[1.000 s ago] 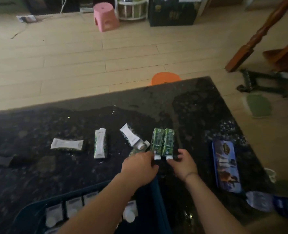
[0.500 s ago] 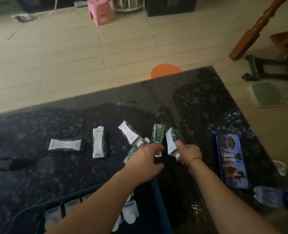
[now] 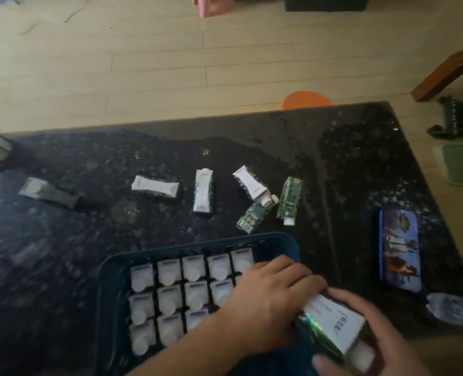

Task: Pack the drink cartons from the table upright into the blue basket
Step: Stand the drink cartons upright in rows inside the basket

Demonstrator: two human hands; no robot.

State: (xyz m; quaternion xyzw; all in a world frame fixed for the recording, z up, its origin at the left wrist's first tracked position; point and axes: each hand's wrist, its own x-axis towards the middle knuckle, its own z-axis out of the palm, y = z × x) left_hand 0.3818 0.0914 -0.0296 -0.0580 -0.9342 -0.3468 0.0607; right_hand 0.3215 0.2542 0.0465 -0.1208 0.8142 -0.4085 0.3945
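Both hands, left and right, grip one tilted carton over the basket; it should be stood cap-up and lowered into a free slot.

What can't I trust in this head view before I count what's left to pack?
- Blue basket: near right slots hidden by the left hand; near edge cut off by the frame.
- Held carton: motion-blurred, partly covered by the right hand.
- Dark packet at the table's left: too dim to identify.
- Carton print: too small.
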